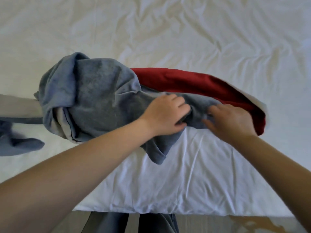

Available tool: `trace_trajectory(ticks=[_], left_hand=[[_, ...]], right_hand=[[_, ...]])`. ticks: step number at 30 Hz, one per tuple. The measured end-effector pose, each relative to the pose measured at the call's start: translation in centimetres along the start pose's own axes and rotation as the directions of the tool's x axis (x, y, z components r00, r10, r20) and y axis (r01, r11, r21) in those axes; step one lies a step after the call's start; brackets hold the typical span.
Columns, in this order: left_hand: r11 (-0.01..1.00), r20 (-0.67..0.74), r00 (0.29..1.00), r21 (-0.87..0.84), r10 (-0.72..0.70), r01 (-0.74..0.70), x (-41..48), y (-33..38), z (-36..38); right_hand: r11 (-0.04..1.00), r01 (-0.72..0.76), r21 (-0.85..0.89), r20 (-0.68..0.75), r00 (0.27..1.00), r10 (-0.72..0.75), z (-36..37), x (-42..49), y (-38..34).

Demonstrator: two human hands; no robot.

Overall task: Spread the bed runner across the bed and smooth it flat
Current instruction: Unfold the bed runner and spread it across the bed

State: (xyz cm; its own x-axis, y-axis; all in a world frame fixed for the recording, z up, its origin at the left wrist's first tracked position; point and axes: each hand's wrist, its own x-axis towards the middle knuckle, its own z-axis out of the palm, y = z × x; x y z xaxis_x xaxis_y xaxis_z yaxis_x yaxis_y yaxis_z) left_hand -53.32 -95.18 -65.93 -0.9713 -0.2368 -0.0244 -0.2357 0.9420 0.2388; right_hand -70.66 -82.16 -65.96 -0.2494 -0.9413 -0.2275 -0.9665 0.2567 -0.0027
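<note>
The bed runner (94,98), a blue-grey cloth, was seen heaped in a crumpled mound left of the frame's centre, on the white sheet of the bed (193,174), with a loose corner trailing toward the lower middle. A red cloth (193,81) with a pale backing lay partly beneath it, toward the right. Further blue-grey cloth (18,145), perhaps the runner's far end, lay at the left edge. The left hand (166,113) was closed around a fold of the runner near the centre, fingers curled into the fabric. The right hand (230,120), just beside it, was laid on the same fold with fingers bent; whether the cloth was actually pinched could not be told. The spreading appeared barely begun. If the fold were pulled while the bundle stayed tangled, the red cloth would probably be dragged along, and the sheet below could be rucked up.
</note>
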Motion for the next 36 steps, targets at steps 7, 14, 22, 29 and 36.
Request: trace_trajectory(ticks=[7, 14, 22, 29, 36], left_hand=[[0.983, 0.164, 0.972, 0.108, -0.168, 0.151, 2.5, 1.9, 3.3], [0.975, 0.155, 0.963, 0.077, -0.219, 0.210, 3.3, 1.8, 3.3], [0.932, -0.050, 0.931, 0.008, -0.361, 0.362, 8.9, -0.4, -0.3], [0.993, -0.140, 0.985, 0.045, -0.098, 0.106, 5.5, -0.2, -0.4], [0.998, 0.279, 0.960, 0.055, 0.002, -0.018, -1.0, 3.3, 4.1]], right_hand=[[0.986, -0.074, -0.150, 0.130, 0.987, 0.094, 4.0, 0.2, 0.6], [0.975, 0.064, -0.212, 0.143, 0.989, -0.034, 1.1, 2.3, 5.3], [0.933, -0.329, -0.147, 0.018, 0.942, 0.335, -5.0, 8.7, 10.6], [0.890, -0.374, 0.261, -0.225, 0.873, 0.433, 1.0, 4.5, 3.3], [0.603, -0.492, 0.628, 0.074, 0.809, 0.583, 7.1, -3.0, -2.7]])
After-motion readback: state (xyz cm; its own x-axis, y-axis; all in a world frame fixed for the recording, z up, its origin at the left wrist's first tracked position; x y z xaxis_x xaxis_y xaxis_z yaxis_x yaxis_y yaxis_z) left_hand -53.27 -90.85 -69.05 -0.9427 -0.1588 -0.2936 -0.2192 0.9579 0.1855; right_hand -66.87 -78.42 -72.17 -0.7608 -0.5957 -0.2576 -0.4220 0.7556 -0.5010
